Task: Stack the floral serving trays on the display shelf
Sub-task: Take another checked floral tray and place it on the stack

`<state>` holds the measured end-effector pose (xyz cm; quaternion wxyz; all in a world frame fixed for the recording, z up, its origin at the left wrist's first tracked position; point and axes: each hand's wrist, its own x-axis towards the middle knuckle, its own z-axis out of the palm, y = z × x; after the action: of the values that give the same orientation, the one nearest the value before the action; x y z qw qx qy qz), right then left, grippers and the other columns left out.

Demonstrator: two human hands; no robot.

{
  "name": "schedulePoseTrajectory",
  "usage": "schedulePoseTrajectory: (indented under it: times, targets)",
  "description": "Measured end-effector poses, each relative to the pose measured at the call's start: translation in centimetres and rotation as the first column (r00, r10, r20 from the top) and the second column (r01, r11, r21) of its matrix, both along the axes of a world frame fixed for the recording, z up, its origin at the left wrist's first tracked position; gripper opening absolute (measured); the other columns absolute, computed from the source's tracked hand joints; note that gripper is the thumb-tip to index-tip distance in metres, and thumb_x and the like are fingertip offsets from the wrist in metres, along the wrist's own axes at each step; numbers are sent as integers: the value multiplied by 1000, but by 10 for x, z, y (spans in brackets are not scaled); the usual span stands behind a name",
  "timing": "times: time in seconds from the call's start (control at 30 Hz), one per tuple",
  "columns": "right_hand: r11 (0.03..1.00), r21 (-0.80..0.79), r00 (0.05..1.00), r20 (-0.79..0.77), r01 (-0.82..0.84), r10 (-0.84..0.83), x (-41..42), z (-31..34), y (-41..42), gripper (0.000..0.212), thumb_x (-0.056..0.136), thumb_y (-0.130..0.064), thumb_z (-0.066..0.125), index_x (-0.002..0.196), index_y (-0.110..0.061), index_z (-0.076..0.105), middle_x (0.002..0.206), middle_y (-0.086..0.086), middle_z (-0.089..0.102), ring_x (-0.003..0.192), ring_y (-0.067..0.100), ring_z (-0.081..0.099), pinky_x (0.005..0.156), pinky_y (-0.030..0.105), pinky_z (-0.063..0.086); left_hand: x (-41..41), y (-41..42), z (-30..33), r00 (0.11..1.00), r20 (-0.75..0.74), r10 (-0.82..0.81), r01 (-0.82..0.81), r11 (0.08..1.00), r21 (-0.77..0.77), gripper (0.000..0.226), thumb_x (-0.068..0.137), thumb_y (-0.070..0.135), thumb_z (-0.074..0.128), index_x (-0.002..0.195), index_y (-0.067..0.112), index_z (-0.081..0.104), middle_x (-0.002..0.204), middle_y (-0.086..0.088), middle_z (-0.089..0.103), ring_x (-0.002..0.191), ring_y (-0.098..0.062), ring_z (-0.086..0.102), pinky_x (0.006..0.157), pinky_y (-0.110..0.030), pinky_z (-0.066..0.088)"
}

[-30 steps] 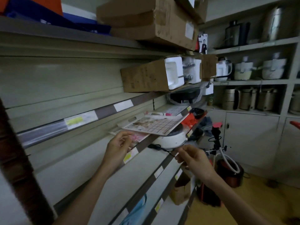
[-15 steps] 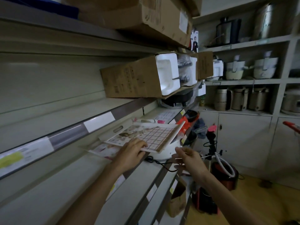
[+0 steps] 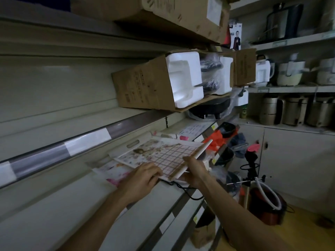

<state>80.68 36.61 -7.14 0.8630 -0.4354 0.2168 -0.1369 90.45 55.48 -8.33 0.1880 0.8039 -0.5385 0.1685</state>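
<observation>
Grips top tray [image 3: 163, 154] with both hands: left hand [image 3: 143, 178] curled over near edge at 7 o'clock, right hand [image 3: 194, 171], free a second ago, wrapped round raised rim at 4 o'clock. Overlaps second tray [image 3: 114, 171] at 9 o'clock on shelf [image 3: 81, 205]. Suggests squaring-up imminent.

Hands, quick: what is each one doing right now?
Left hand: grips the floral tray at its near edge.
Right hand: grips the same tray's right rim.

Open cardboard box [image 3: 145, 84] with foam, metal pots [image 3: 293, 110], red bucket [image 3: 272, 214]
</observation>
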Motion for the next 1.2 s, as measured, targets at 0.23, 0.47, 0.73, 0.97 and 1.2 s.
schedulePoseTrajectory:
  times: [0.23,0.47,0.73,0.97,1.2]
  targets:
    - [991,-119,998,-20,56,-58,1,-1,-24,34,96,-3,43,129,4,44,119,20,61,95,33,63,74,51,59,-3,-14,6,885,-410,222,-354,892,-281,20,92,9,55,99,26,64,111,4,60,97,-11,61,86,-30,53]
    - [986,-137,995,44,90,-85,-24,2,-55,17,95,-2,46,112,-2,48,100,9,62,88,24,61,65,39,53,-8,-23,16,360,-931,-59,-743,586,-324,13,93,9,58,104,2,61,107,-22,70,90,-32,71,81,-43,59]
    - [991,-131,998,57,17,-10,-50,1,-76,32,90,-5,54,122,-2,53,115,17,66,106,37,64,94,58,51,-53,-56,26,79,-765,-640,-848,360,-388,28,102,20,45,124,5,50,115,-22,64,110,-40,61,88,-59,50]
    - [972,-88,953,196,-217,230,-82,1,-76,23,96,-17,57,118,-9,59,113,14,72,100,33,71,72,47,60,-91,-67,25,360,-760,-541,-876,84,-474,32,101,9,39,131,15,48,117,-16,64,96,-30,64,82,-52,55]
    - [936,-97,916,195,-339,351,-85,-3,-78,67,85,-60,57,131,-12,56,130,21,61,118,41,60,103,64,42,-130,-13,22,422,-800,-427,-894,-48,-446,32,102,16,43,132,6,50,122,-16,64,103,-31,64,87,-46,54]
